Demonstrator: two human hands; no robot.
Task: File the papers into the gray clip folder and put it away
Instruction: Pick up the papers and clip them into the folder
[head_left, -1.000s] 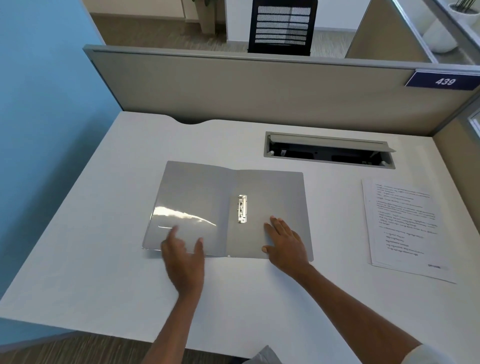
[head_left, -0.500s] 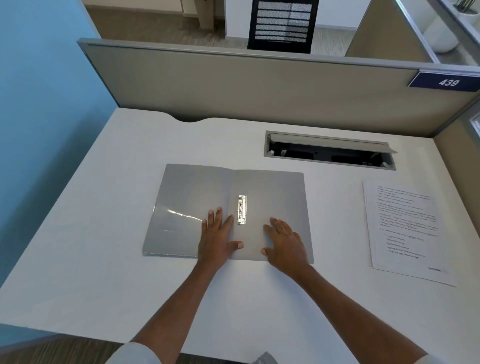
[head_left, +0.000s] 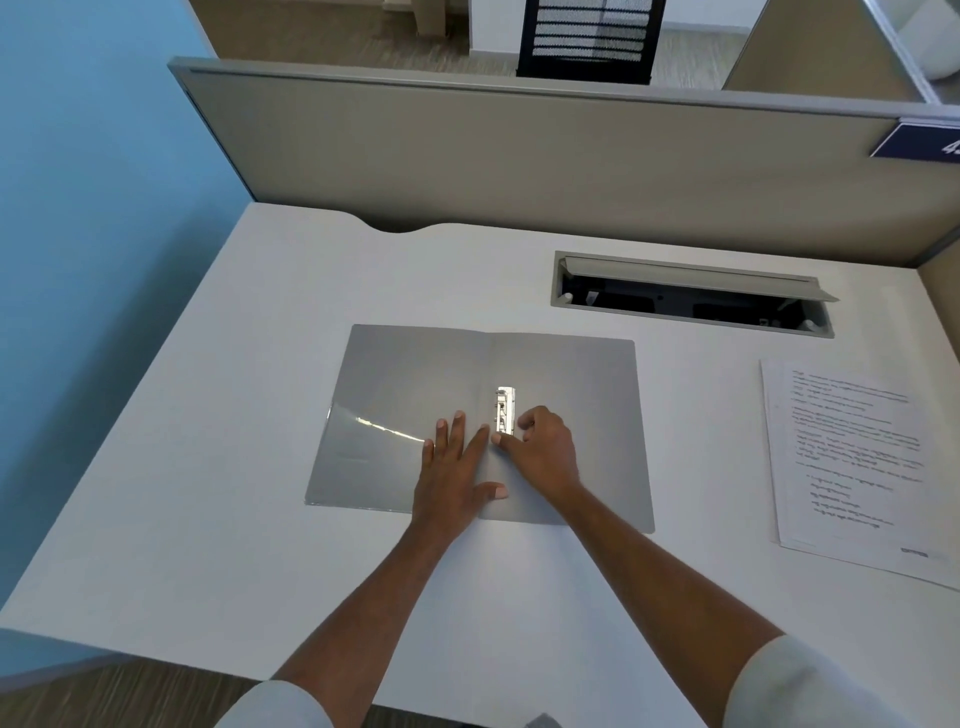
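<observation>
The gray clip folder (head_left: 405, 374) lies open and flat in the middle of the white desk (head_left: 260, 545). Its metal clip (head_left: 505, 408) sits just right of the spine. My left hand (head_left: 457, 467) presses flat on the folder beside the spine, fingers spread. My right hand (head_left: 545, 447) rests on the right leaf with its fingers curled; thumb and fingertips touch the lower end of the clip. A stack of printed papers (head_left: 852, 462) lies at the desk's right edge, apart from both hands.
An open cable tray slot (head_left: 691, 293) is sunk into the desk behind the folder. A beige partition (head_left: 519, 156) closes the back, a blue wall (head_left: 93, 208) the left. A black chair back (head_left: 587, 39) shows beyond the partition.
My left hand slid from the left leaf to beside the spine. My right hand moved from lying flat on the right leaf up to the clip, fingers now curled.
</observation>
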